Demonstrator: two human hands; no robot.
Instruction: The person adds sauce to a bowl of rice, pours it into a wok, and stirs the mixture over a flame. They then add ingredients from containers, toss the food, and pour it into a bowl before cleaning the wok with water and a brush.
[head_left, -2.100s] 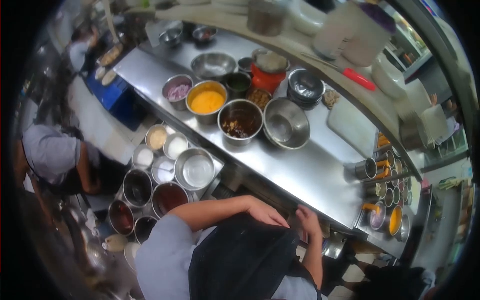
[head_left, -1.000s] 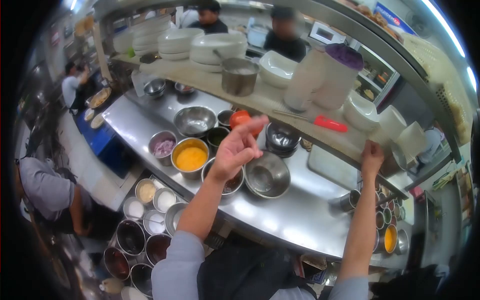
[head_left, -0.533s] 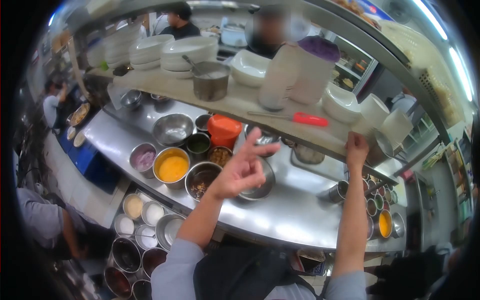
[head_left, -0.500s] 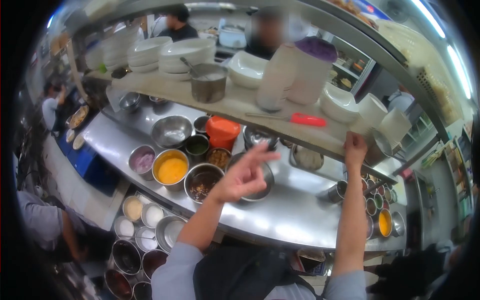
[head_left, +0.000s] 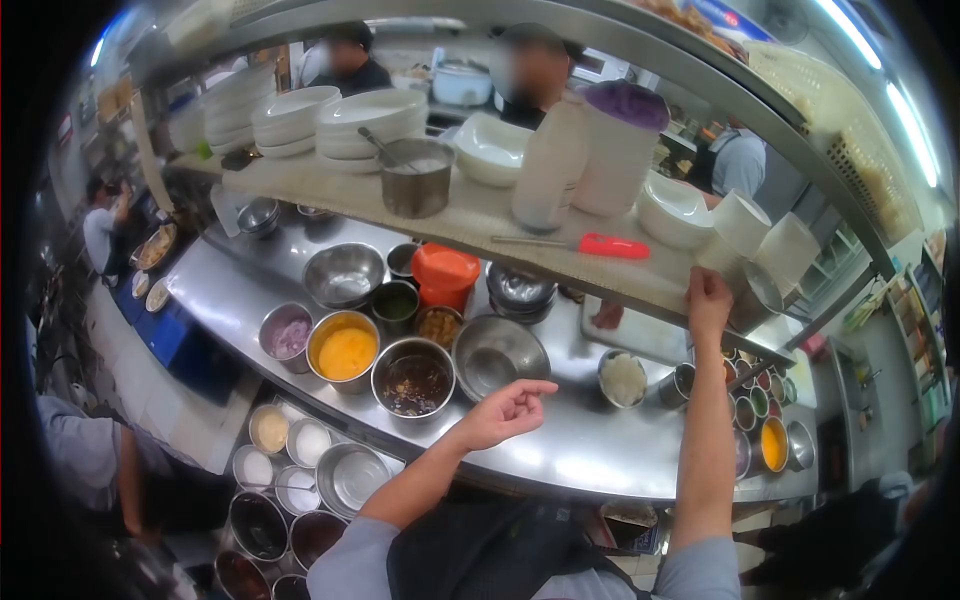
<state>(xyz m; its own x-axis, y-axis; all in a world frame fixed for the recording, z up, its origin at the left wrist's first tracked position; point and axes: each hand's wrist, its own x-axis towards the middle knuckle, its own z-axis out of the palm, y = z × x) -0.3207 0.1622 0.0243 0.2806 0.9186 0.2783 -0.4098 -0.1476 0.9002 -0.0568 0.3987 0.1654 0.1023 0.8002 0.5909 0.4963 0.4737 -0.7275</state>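
My left hand (head_left: 505, 414) hovers over the counter's front, beside a wide steel bowl (head_left: 500, 362). Its index finger points right while the other fingers curl loosely; it holds nothing. A bowl of white food (head_left: 622, 381) stands to its right. My right hand (head_left: 708, 296) is raised to the shelf's front edge, fingers closed together; whether they grip the edge or something small is hidden. Close to it stands a metal container (head_left: 757, 297). A red-handled tool (head_left: 612, 246) lies on the shelf, left of that hand.
Pots of yellow food (head_left: 343, 347) and dark sauce (head_left: 412, 380) line the counter (head_left: 590, 445). Stacked plates (head_left: 370, 115), jugs (head_left: 622, 150) and a small pot (head_left: 416, 185) crowd the shelf (head_left: 330, 195). Under it lies a white board (head_left: 650, 335). Other people stand behind and at left.
My left hand has dropped lower and its fingers have curled, leaving the index finger out. The bowl of white food has come forward from under the shelf. My right hand stays at the shelf edge.
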